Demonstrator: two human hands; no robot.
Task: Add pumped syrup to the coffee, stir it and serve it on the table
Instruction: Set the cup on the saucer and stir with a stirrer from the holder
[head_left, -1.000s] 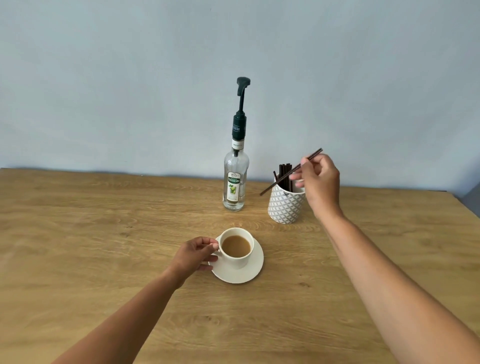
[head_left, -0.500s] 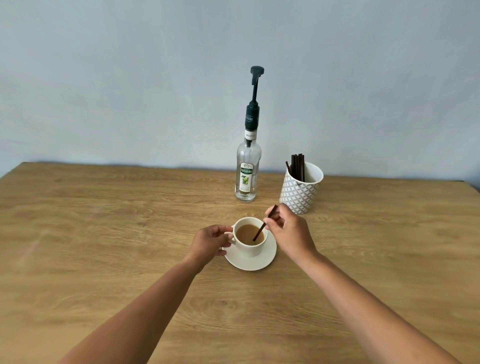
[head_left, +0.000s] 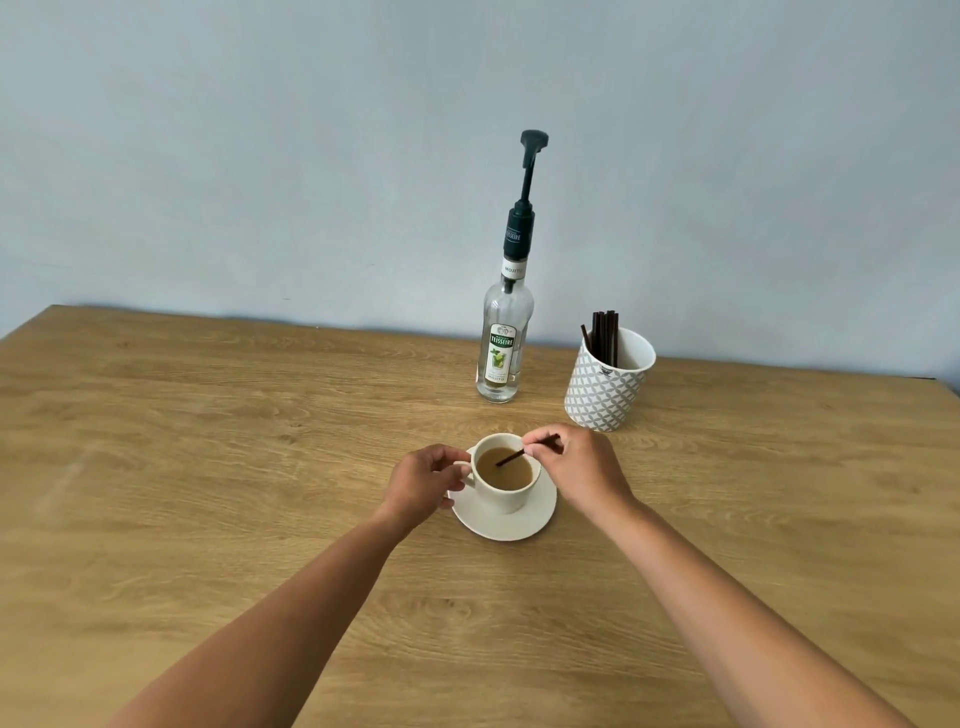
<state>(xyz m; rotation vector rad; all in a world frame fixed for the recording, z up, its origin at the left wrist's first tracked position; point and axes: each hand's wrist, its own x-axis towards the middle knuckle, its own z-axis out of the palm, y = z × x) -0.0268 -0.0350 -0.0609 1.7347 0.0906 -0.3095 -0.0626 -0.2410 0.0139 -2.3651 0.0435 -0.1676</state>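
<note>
A white cup (head_left: 501, 496) of light brown coffee stands on a white saucer (head_left: 537, 519) in the middle of the wooden table (head_left: 208, 467). My left hand (head_left: 423, 480) grips the cup's handle. My right hand (head_left: 576, 467) pinches a thin dark stir stick (head_left: 511, 457) whose lower end dips into the coffee. Behind the cup stands a clear syrup bottle (head_left: 504, 348) with a tall dark pump (head_left: 530, 156), upright and untouched.
A grey-and-white patterned holder (head_left: 605, 389) with several dark stir sticks stands right of the bottle. A pale blue wall runs behind the table's far edge.
My right hand carried the stir stick from above the holder down to the cup and put its tip into the coffee. My left hand stayed at the handle.
</note>
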